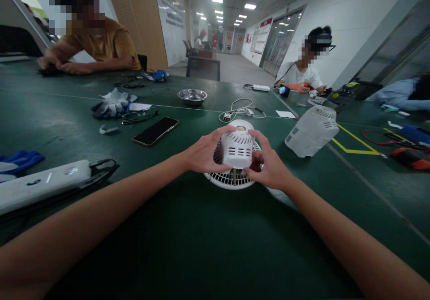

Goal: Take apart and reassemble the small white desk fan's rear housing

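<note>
Both my hands grip a white slotted motor housing point(238, 150), which looks like the back of a small fan. My left hand point(208, 151) has thumb and fingers around its left side. On the opposite side my right hand point(268, 162) clasps it, thumb near the lower edge and a finger on top. Under and around the housing lies a round white fan grille point(231, 184) on the table. The housing covers the grille's middle, so I cannot tell whether the two are joined. A pale cable point(243, 107) lies just behind.
The green table point(188, 237) bears a phone point(155, 131), a metal bowl point(192, 96), work gloves point(114, 103) and a white power strip point(47, 183). To the right stand a translucent white container point(312, 130) and an orange-black tool point(411, 160). Other people sit around the table.
</note>
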`<state>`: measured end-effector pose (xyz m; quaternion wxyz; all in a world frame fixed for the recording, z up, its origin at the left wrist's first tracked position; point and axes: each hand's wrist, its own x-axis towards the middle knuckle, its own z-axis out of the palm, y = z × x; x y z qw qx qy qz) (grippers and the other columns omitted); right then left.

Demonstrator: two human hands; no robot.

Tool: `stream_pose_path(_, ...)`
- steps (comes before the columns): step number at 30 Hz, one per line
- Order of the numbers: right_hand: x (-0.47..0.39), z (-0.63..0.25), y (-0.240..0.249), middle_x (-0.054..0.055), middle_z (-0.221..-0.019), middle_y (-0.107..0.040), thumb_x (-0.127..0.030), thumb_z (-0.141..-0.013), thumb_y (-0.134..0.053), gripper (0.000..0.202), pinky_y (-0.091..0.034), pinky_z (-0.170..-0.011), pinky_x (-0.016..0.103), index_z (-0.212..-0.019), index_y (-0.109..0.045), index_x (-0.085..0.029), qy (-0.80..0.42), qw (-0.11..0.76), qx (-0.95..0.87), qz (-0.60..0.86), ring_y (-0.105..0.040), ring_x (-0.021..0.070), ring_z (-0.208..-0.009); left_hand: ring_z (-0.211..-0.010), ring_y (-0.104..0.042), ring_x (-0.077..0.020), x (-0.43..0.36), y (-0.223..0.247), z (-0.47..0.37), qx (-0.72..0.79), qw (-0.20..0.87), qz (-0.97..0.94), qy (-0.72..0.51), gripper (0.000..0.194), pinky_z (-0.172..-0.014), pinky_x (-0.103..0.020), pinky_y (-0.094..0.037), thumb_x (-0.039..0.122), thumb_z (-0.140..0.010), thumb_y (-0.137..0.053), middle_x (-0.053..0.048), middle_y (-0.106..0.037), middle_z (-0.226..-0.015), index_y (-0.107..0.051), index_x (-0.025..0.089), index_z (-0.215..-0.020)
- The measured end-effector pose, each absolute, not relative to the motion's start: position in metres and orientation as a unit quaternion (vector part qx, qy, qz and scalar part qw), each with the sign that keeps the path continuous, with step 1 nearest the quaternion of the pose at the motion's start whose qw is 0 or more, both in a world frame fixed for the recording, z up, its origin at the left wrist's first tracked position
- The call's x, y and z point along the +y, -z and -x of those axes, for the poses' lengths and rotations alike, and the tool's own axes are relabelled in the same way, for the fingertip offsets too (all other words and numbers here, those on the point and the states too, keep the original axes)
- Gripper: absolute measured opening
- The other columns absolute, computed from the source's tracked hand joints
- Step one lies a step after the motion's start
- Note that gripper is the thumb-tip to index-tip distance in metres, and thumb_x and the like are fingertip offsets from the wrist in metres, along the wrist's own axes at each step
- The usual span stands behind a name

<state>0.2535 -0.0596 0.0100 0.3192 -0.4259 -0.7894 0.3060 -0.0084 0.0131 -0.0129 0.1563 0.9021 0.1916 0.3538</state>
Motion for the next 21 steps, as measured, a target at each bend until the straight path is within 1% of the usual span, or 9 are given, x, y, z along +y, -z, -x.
stream_pose_path(4, -0.057, -0.254, -0.010, -0.003, -0.077, -0.069, -0.030, -0.079, -0.075, 0.102, -0.055, -0.055, 0.033, -0.165, -0.019, -0.029, -0.306, 0.306, -0.801, 0.414, -0.065, 0.0183, -0.059, -0.138, -0.055, -0.0447, 0.019, 0.015, 0.013, 0.179, 0.164, -0.905, -0.350, 0.111, -0.112, -0.062, -0.050, 0.055, -0.073, -0.087, -0.018, -0.044, -0.162, -0.022, 0.032, -0.160)
stream_pose_path(8, -0.056, -0.253, -0.007, 0.001, -0.085, -0.074, -0.039, -0.077, -0.085, 0.113, -0.059, -0.056, 0.037, -0.167, -0.017, -0.030, -0.287, 0.305, -0.801, 0.428, -0.068, 0.0213, -0.062, -0.140, -0.053, -0.0490, 0.028, 0.018, 0.016, 0.183, 0.185, -0.910, -0.323, 0.129, -0.114, -0.065, -0.048, 0.063, -0.059, -0.094, -0.020, -0.043, -0.163, -0.021, 0.033, -0.162)
stream_pose_path(10, -0.056, -0.252, -0.005, 0.002, -0.086, -0.074, -0.038, -0.076, -0.085, 0.115, -0.061, -0.058, 0.040, -0.168, -0.016, -0.030, -0.274, 0.312, -0.799, 0.436, -0.069, 0.0223, -0.063, -0.139, -0.054, -0.0502, 0.029, 0.019, 0.017, 0.186, 0.188, -0.910, -0.320, 0.135, -0.113, -0.067, -0.048, 0.063, -0.054, -0.096, -0.020, -0.044, -0.161, -0.021, 0.033, -0.162)
stream_pose_path(13, -0.056, -0.251, -0.005, 0.002, -0.084, -0.074, -0.036, -0.078, -0.083, 0.115, -0.062, -0.063, 0.043, -0.170, -0.015, -0.029, -0.255, 0.309, -0.801, 0.445, -0.067, 0.0228, -0.063, -0.134, -0.057, -0.0490, 0.027, 0.017, 0.017, 0.203, 0.190, -0.904, -0.324, 0.131, -0.109, -0.067, -0.051, 0.062, -0.056, -0.096, -0.020, -0.047, -0.157, -0.022, 0.034, -0.161)
stream_pose_path(17, -0.055, -0.254, -0.005, 0.001, -0.083, -0.073, -0.038, -0.081, -0.080, 0.112, -0.062, -0.068, 0.045, -0.171, -0.014, -0.027, -0.219, 0.289, -0.817, 0.449, -0.066, 0.0221, -0.064, -0.129, -0.060, -0.0471, 0.022, 0.017, 0.014, 0.221, 0.179, -0.902, -0.323, 0.127, -0.104, -0.066, -0.053, 0.065, -0.059, -0.093, -0.020, -0.046, -0.156, -0.024, 0.032, -0.160)
stream_pose_path(20, -0.050, -0.258, 0.000, 0.001, -0.083, -0.072, -0.041, -0.086, -0.076, 0.103, -0.062, -0.074, 0.047, -0.171, -0.020, -0.027, -0.170, 0.288, -0.826, 0.455, -0.066, 0.0232, -0.069, -0.132, -0.056, -0.0478, 0.023, 0.020, 0.012, 0.242, 0.160, -0.893, -0.343, 0.131, -0.106, -0.067, -0.051, 0.069, -0.058, -0.093, -0.021, -0.045, -0.157, -0.023, 0.030, -0.162)
stream_pose_path(21, -0.047, -0.260, 0.002, 0.002, -0.085, -0.072, -0.042, -0.088, -0.074, 0.098, -0.062, -0.078, 0.049, -0.171, -0.024, -0.027, -0.149, 0.295, -0.825, 0.459, -0.067, 0.0239, -0.072, -0.132, -0.056, -0.0472, 0.024, 0.021, 0.013, 0.251, 0.158, -0.889, -0.350, 0.130, -0.107, -0.067, -0.050, 0.070, -0.060, -0.091, -0.021, -0.045, -0.158, -0.023, 0.030, -0.163)
